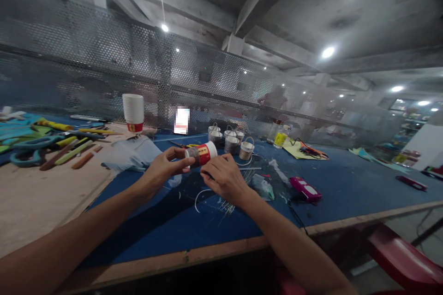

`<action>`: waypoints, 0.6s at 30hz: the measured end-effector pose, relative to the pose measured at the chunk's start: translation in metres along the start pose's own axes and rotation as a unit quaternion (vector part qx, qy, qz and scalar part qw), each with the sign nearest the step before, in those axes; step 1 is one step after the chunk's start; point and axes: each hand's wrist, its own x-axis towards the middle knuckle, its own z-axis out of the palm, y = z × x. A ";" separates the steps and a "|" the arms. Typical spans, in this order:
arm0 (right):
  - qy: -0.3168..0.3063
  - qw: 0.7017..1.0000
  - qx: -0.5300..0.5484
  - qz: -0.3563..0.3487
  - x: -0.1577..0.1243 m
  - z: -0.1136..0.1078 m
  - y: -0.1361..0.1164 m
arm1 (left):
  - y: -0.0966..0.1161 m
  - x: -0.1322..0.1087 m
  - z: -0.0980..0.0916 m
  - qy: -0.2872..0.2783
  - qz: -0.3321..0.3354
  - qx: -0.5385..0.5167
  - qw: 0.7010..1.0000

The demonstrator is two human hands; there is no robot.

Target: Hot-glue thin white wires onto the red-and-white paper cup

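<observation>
I hold a small paper cup (pixel 203 153), white and red, on its side above the blue table top (pixel 346 184). My left hand (pixel 165 168) grips the cup's left end with fingers wrapped round it. My right hand (pixel 224 178) is closed in a pinch against the cup's lower right side; what its fingertips hold is too small to make out. A thin wire loop (pixel 200 197) and loose wire pieces (pixel 226 206) lie on the table under my hands.
Several small wire-handled cup baskets (pixel 231 140) stand behind my hands. A stack of paper cups (pixel 133 111) stands at back left, near scissors and coloured sticks (pixel 69 147). A pink tool (pixel 305 189) lies right, bottles (pixel 280 136) behind. A mesh screen (pixel 104 55) backs the table. A red stool (pixel 401 258) stands below right.
</observation>
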 end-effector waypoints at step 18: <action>-0.017 0.999 -0.038 -0.019 -0.002 0.001 0.000 | -0.001 -0.003 0.000 -0.035 -0.065 -0.056 0.996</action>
